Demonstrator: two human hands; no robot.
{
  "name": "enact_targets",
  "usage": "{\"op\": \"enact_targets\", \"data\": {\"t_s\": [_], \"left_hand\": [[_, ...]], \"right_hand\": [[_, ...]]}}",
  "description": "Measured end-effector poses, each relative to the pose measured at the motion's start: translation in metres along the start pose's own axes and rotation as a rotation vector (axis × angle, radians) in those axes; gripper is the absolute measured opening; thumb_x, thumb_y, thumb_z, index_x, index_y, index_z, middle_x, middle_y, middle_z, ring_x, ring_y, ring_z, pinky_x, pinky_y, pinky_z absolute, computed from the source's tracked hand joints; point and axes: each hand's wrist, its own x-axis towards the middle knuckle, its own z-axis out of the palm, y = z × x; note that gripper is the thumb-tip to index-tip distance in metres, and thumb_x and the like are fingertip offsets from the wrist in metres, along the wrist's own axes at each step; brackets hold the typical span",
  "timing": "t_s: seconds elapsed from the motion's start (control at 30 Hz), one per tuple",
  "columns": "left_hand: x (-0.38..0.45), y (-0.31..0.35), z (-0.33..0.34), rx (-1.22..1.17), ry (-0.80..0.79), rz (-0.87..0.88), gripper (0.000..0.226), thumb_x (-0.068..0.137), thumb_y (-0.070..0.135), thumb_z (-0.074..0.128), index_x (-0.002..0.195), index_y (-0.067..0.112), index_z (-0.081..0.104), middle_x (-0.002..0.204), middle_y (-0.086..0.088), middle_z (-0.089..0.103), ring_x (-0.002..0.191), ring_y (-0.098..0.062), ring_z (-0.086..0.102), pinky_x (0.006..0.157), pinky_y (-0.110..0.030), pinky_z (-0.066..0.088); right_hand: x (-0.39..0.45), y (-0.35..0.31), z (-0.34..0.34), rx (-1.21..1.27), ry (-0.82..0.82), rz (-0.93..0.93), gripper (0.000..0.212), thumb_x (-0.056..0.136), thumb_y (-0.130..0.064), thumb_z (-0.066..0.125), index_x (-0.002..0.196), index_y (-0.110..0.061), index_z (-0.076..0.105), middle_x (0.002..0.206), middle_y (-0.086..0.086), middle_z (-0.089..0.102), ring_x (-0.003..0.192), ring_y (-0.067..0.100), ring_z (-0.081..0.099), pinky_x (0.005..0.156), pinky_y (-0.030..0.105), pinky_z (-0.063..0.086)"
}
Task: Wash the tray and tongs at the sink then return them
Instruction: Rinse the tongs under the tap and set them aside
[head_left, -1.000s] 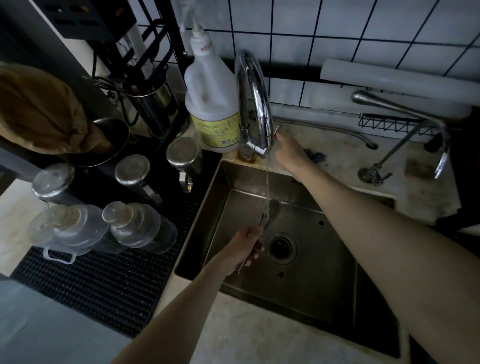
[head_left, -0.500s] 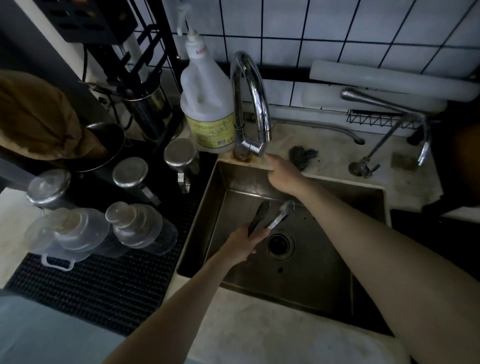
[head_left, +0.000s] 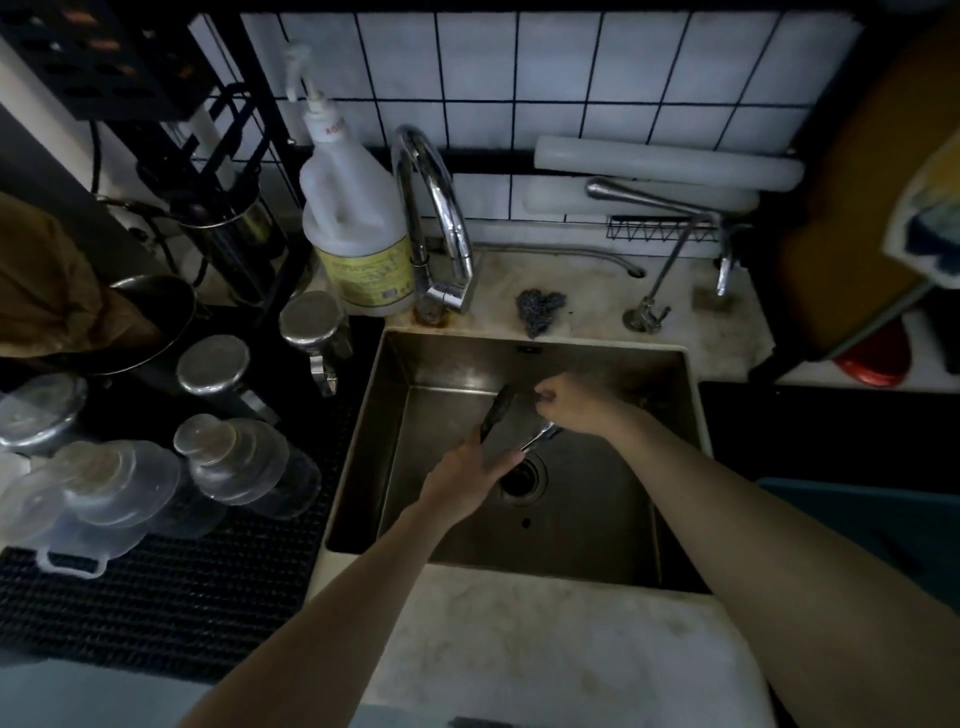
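Observation:
Metal tongs (head_left: 500, 410) are held over the steel sink (head_left: 597, 551), just above the drain (head_left: 523, 478). Their two arms are spread apart, one dark, one shiny. My left hand (head_left: 460, 475) grips the tongs at their hinged end. My right hand (head_left: 574, 405) has its fingers curled around the tip of the shiny arm. The chrome faucet (head_left: 436, 208) arches over the sink's back edge, and I see no water running from it. I cannot make out a tray anywhere in view.
A large pump bottle (head_left: 358, 228) stands left of the faucet. A steel scourer (head_left: 537, 309) lies behind the sink, next to a small second tap (head_left: 670, 260). Several lidded jars (head_left: 223, 462) sit on a black mat (head_left: 156, 597) at left.
My right hand left the faucet handle and came down onto the tongs. The water stream seen a second ago is gone. My left hand kept holding the tongs.

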Motion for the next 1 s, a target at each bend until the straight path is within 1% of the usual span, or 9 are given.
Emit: {"op": "enact_targets", "data": {"t_s": [0.1,0.2,0.37,0.5,0.57,0.7,0.8,0.9,1.0], "left_hand": [[-0.003,0.022,0.009,0.05,-0.004,0.035,0.083,0.08,0.08,0.048,0.145,0.029,0.036,0.134,-0.006,0.058,0.115,-0.03,0.061,0.092,-0.043,0.05],[-0.003,0.046,0.022,0.159,0.003,0.1,0.086,0.084,0.076,0.049,0.15,0.023,0.031,0.139,-0.009,0.054,0.119,-0.032,0.058,0.094,-0.045,0.05],[-0.007,0.094,0.052,0.266,-0.008,0.191,0.089,0.084,0.075,0.049,0.152,0.022,0.027,0.142,-0.009,0.048,0.121,-0.033,0.057,0.091,-0.045,0.051],[-0.008,0.137,0.089,0.306,-0.017,0.24,0.103,0.073,0.089,0.039,0.152,0.024,0.028,0.143,-0.012,0.05,0.124,-0.033,0.055,0.096,-0.048,0.049],[0.001,0.152,0.109,0.313,-0.024,0.25,0.113,0.064,0.099,0.029,0.15,0.026,0.029,0.144,-0.012,0.05,0.125,-0.035,0.055,0.097,-0.051,0.049],[0.002,0.195,0.149,0.383,-0.058,0.305,0.102,0.074,0.09,0.035,0.152,0.025,0.028,0.147,-0.011,0.046,0.128,-0.036,0.051,0.1,-0.049,0.046],[0.007,0.219,0.176,0.366,-0.096,0.356,0.085,0.083,0.076,0.048,0.151,0.027,0.03,0.144,-0.007,0.05,0.126,-0.031,0.054,0.099,-0.045,0.047],[0.015,0.241,0.199,0.409,-0.099,0.405,0.087,0.084,0.076,0.045,0.153,0.025,0.029,0.143,-0.006,0.05,0.126,-0.029,0.053,0.099,-0.047,0.048],[0.027,0.269,0.223,0.501,-0.049,0.443,0.087,0.088,0.073,0.043,0.154,0.019,0.027,0.144,-0.009,0.048,0.129,-0.031,0.048,0.1,-0.047,0.046]], "right_hand": [[-0.015,0.025,-0.007,0.055,0.03,0.011,0.03,0.094,-0.022,0.051,0.111,-0.005,0.07,0.111,0.015,0.069,0.105,0.029,0.065,0.094,0.045,0.051],[-0.029,0.056,-0.013,0.137,0.094,0.033,0.026,0.094,-0.021,0.05,0.091,-0.005,0.071,0.089,0.015,0.071,0.09,0.032,0.068,0.076,0.037,0.051],[-0.063,0.107,-0.029,0.258,0.076,0.139,0.033,0.1,-0.031,0.047,0.111,-0.006,0.065,0.102,0.015,0.071,0.073,0.027,0.073,0.069,0.036,0.056],[-0.09,0.163,-0.048,0.337,0.12,0.167,0.032,0.098,-0.026,0.05,0.098,0.001,0.068,0.079,0.012,0.069,0.061,0.021,0.069,0.05,0.021,0.049],[-0.103,0.187,-0.058,0.369,0.13,0.18,0.033,0.098,-0.027,0.052,0.096,0.002,0.068,0.079,0.008,0.067,0.06,0.018,0.066,0.044,0.016,0.044],[-0.126,0.242,-0.073,0.417,0.147,0.211,0.033,0.099,-0.03,0.053,0.098,-0.002,0.069,0.083,0.007,0.066,0.064,0.016,0.066,0.048,0.016,0.046],[-0.142,0.279,-0.08,0.438,0.186,0.223,0.039,0.097,-0.04,0.053,0.093,-0.005,0.069,0.089,0.011,0.07,0.074,0.021,0.069,0.067,0.031,0.056],[-0.156,0.312,-0.087,0.433,0.264,0.245,0.053,0.095,-0.049,0.051,0.088,0.001,0.065,0.083,0.015,0.068,0.074,0.024,0.066,0.065,0.034,0.049],[-0.166,0.345,-0.097,0.438,0.336,0.302,0.053,0.095,-0.056,0.046,0.089,-0.006,0.063,0.085,0.008,0.065,0.079,0.023,0.063,0.067,0.034,0.045]]}}
